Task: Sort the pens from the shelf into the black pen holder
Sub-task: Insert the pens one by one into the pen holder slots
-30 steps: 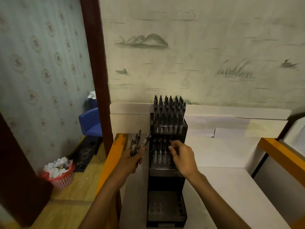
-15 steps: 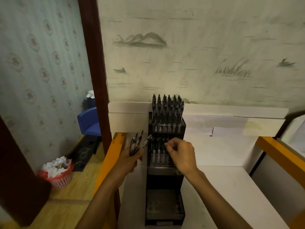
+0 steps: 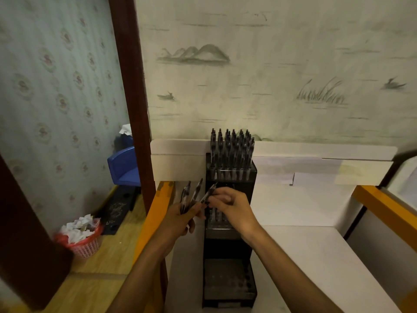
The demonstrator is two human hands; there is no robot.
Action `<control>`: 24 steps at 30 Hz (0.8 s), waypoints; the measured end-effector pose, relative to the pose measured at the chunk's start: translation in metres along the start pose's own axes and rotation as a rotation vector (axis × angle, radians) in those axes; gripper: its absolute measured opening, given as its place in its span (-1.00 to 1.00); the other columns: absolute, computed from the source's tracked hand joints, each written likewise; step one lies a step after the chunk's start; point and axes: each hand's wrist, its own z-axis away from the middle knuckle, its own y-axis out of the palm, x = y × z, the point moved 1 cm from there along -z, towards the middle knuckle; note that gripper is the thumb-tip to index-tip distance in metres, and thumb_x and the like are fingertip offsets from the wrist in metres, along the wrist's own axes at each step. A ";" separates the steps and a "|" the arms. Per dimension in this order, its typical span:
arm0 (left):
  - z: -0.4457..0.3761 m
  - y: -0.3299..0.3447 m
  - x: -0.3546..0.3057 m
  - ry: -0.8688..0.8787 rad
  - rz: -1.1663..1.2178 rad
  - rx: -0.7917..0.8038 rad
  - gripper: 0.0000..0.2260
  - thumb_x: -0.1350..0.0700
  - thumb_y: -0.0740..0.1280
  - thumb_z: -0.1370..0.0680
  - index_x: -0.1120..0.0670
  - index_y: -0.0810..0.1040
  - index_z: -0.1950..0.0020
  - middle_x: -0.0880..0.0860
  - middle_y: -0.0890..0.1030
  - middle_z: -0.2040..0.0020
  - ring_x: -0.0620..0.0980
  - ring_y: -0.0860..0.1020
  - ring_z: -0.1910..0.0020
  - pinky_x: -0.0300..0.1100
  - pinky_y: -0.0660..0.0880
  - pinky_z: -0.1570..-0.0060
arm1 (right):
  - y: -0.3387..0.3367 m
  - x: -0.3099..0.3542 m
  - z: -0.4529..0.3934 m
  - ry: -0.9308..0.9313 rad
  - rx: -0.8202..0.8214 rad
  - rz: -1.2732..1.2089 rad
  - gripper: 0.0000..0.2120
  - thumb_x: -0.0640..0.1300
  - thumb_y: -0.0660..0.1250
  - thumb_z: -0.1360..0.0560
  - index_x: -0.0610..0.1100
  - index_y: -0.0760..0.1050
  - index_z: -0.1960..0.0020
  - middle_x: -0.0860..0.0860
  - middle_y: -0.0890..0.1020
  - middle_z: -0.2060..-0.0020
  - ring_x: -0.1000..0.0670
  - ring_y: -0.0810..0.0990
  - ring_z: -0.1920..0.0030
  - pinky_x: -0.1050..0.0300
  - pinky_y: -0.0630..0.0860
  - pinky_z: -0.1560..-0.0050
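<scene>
The left hand [image 3: 180,219] holds a small bunch of pens [image 3: 191,196], its fingers curled around their lower ends, so that the pens fan upward and a little to the right. The right hand [image 3: 230,205] has reached across, and its fingers pinch the rightmost pen [image 3: 208,193] of the bunch near the middle of the barrel. Both hands are just in front of the middle level of the black pen holder [image 3: 229,242], which stands on the white shelf [image 3: 304,256]. The top level of the holder is already full of upright pens [image 3: 231,152]. The middle level has some pens, partly hidden behind the right hand, and the bottom level [image 3: 228,281] shows only empty holes.

I judge the pens to be light and stiff, with smooth plastic barrels that can slip if several are held together. It seems best to take one pen only, at the middle of the barrel, so the tip can be aimed into a hole.

For moving there is little room to the left: the orange edge [image 3: 155,213] and the dark door frame [image 3: 128,86] are close. To the right the shelf offers more free space. The full top level overhangs the middle one a little, so a pen probably has to enter from the front, tilted.
</scene>
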 end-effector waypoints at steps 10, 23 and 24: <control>-0.006 -0.001 0.005 -0.034 0.029 0.032 -0.78 -0.04 0.26 -0.64 0.03 0.61 -0.15 -0.01 0.73 0.03 -0.12 0.55 0.40 -0.34 0.31 0.51 | 0.007 -0.004 -0.003 0.045 -0.122 -0.133 -0.90 -0.16 0.33 -0.59 -0.12 0.58 -0.08 0.00 0.72 0.10 0.02 0.70 0.03 0.29 0.59 0.08; -0.013 -0.003 0.011 -0.104 0.057 -0.080 -0.81 0.01 0.29 -0.64 0.11 0.59 -0.03 -0.07 0.45 0.46 -0.19 0.37 0.55 -0.33 0.28 0.56 | -0.072 -0.008 -0.005 -0.152 -0.457 0.310 -0.87 -0.07 0.29 -0.61 0.06 0.51 -0.15 0.16 0.62 0.12 0.16 0.62 0.05 0.35 0.56 0.09; -0.014 -0.003 0.010 -0.122 0.079 -0.093 -0.84 0.03 0.30 -0.64 0.11 0.58 -0.02 -0.05 0.46 0.45 -0.18 0.37 0.55 -0.33 0.28 0.56 | -0.074 -0.010 -0.005 -0.161 -0.450 0.349 -0.85 -0.07 0.30 -0.61 0.04 0.51 -0.17 0.15 0.62 0.11 0.16 0.61 0.04 0.36 0.55 0.07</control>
